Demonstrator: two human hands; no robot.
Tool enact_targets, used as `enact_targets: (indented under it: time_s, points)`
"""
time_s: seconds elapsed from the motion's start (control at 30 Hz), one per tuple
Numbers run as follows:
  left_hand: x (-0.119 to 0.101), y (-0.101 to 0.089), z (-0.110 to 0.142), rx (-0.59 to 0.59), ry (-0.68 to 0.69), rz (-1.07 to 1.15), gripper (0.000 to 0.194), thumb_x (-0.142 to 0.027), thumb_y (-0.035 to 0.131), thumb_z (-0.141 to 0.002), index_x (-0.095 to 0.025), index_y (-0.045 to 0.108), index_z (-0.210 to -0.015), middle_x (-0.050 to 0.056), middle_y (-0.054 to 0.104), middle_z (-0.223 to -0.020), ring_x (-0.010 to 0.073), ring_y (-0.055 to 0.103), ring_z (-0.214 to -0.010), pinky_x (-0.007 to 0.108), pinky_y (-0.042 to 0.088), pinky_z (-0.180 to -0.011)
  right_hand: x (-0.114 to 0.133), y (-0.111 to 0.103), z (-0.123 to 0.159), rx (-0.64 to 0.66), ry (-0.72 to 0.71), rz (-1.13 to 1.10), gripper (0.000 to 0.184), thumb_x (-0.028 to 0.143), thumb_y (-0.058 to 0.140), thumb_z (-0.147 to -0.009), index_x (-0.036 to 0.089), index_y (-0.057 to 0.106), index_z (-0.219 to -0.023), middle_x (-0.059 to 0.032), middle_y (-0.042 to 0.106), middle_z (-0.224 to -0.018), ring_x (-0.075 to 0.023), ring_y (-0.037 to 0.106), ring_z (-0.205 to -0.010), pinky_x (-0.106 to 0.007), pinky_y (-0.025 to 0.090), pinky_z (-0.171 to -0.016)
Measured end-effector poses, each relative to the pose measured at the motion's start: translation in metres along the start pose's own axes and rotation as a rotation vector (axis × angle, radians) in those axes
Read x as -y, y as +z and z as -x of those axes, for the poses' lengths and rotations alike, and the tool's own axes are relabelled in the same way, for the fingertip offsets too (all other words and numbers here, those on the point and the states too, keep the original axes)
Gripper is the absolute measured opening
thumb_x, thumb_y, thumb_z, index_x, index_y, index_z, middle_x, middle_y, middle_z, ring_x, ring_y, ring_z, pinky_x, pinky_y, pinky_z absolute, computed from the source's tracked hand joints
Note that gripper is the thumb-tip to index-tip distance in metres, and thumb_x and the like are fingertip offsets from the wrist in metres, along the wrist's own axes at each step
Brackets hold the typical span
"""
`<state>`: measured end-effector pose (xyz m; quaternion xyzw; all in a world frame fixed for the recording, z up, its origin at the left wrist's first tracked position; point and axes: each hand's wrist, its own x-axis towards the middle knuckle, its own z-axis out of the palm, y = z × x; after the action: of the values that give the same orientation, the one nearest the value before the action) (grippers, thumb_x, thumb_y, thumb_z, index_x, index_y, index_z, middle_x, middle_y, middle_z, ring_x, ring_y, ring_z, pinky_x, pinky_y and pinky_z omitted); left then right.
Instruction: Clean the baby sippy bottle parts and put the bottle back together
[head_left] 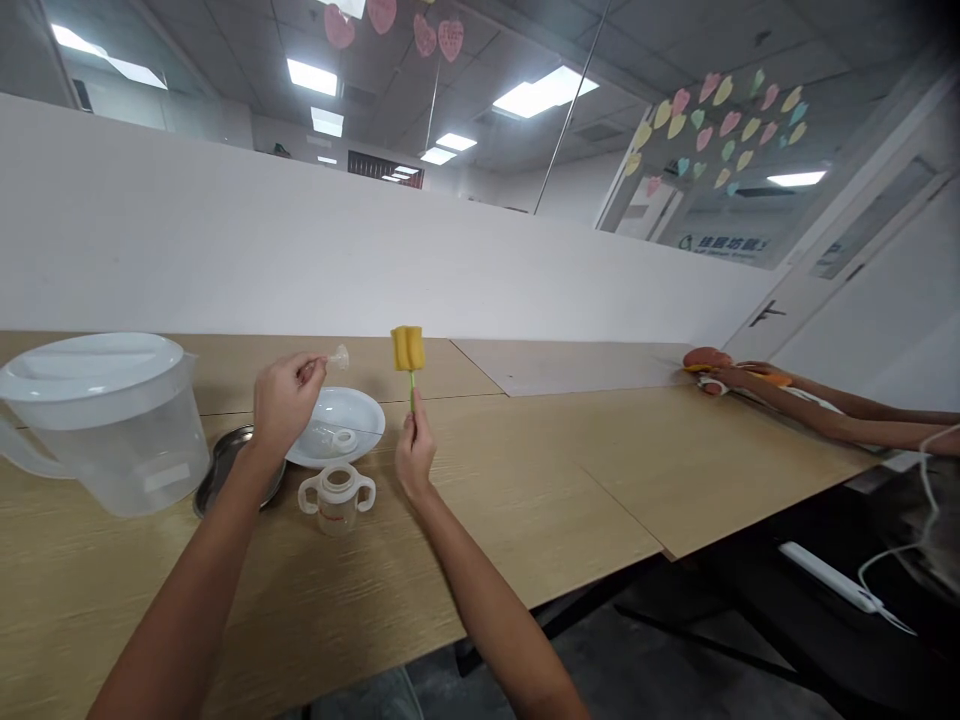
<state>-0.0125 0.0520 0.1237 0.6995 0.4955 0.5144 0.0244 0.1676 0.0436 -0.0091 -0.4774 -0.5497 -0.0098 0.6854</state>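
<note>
Raised over the white bowl (367,405), my left hand (287,400) pinches a small clear bottle nipple (340,357), its wider end pointing right. My right hand (416,445) is closed around the green handle of a yellow sponge bottle brush (408,349), held upright with the sponge on top. Inside the bowl lies a white ring-shaped bottle part (344,441) beside a clear piece I cannot make out. In front of the bowl, a two-handled baby bottle (337,498) stands upright with its top uncovered. The brush and nipple are apart.
A large lidded plastic pitcher (124,440) stands at the left. Partly behind my left forearm is a metal tray (225,465). Another person's arms (810,395) reach over the table's far right, near an orange-brown object (707,358). A white wall runs along the back.
</note>
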Motion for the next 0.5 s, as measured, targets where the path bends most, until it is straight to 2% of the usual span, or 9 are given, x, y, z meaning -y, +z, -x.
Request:
enact_targets:
  time_s: [0.1, 0.17, 0.33, 0.5]
  points:
    - [-0.001, -0.002, 0.0, 0.006, -0.002, 0.016, 0.037, -0.038, 0.048, -0.085, -0.017, 0.076, -0.096, 0.006, 0.073, -0.084, 0.0195, 0.064, -0.08, 0.027, 0.045, -0.076, -0.004, 0.0, 0.005, 0.181, -0.201, 0.102, 0.048, 0.026, 0.031, -0.1, 0.015, 0.053, -0.141, -0.0132, 0.069, -0.124, -0.0179, 0.067, -0.107, -0.029, 0.054, -0.093]
    - [-0.003, -0.003, 0.0, -0.009, -0.021, 0.008, 0.034, -0.035, 0.051, -0.083, -0.017, 0.077, -0.095, 0.006, 0.075, -0.088, 0.0199, 0.066, -0.083, 0.027, 0.047, -0.078, -0.005, 0.001, 0.011, 0.27, -0.286, 0.163, 0.048, 0.023, 0.031, -0.1, 0.014, 0.053, -0.142, -0.0124, 0.073, -0.11, -0.0163, 0.069, -0.092, -0.026, 0.055, -0.084]
    - [-0.004, -0.003, 0.002, 0.023, -0.082, -0.033, 0.031, -0.033, 0.055, -0.081, -0.019, 0.078, -0.098, 0.004, 0.077, -0.092, 0.0205, 0.068, -0.084, 0.028, 0.047, -0.077, -0.008, 0.003, 0.016, 0.272, -0.352, 0.259, 0.048, 0.019, 0.029, -0.101, 0.013, 0.05, -0.144, -0.0092, 0.072, -0.087, -0.0148, 0.065, -0.078, -0.023, 0.055, -0.076]
    - [-0.004, -0.001, 0.003, 0.097, -0.012, -0.179, 0.036, -0.03, 0.046, -0.089, -0.017, 0.076, -0.104, 0.009, 0.075, -0.104, 0.0231, 0.067, -0.093, 0.03, 0.046, -0.08, -0.009, 0.003, 0.014, 0.222, -0.39, 0.23, 0.046, 0.019, 0.03, -0.102, 0.01, 0.053, -0.14, -0.0086, 0.07, -0.082, -0.0149, 0.064, -0.073, -0.023, 0.055, -0.073]
